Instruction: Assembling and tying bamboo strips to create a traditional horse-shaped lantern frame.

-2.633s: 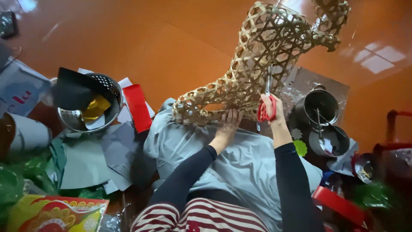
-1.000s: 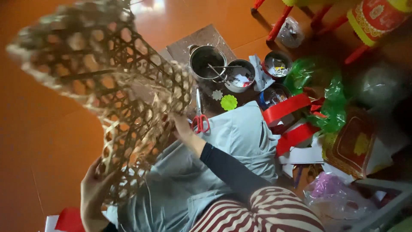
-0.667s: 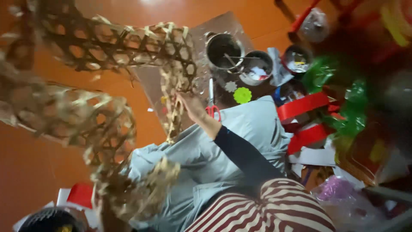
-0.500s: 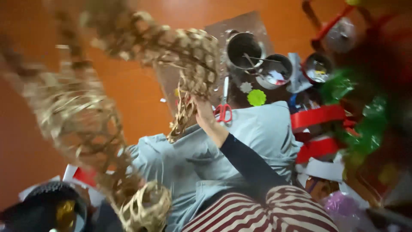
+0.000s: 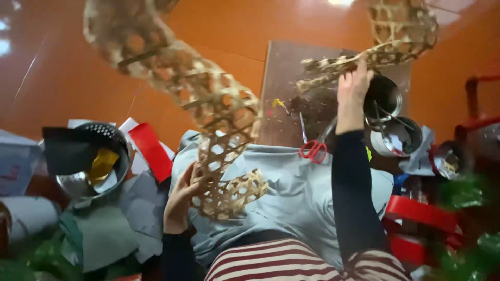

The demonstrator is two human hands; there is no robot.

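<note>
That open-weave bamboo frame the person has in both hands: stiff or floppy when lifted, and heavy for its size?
The woven bamboo frame probably holds its shape: it arches overhead between the left hand and the right hand without sagging. Its open lattice suggests it is light. Loose strip ends look fragile.

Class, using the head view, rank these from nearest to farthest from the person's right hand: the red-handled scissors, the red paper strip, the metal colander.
From the right hand:
1. Red-handled scissors, just below-left of it.
2. Red paper strip, past the woven frame, leftward.
3. Metal colander, far left.
</note>
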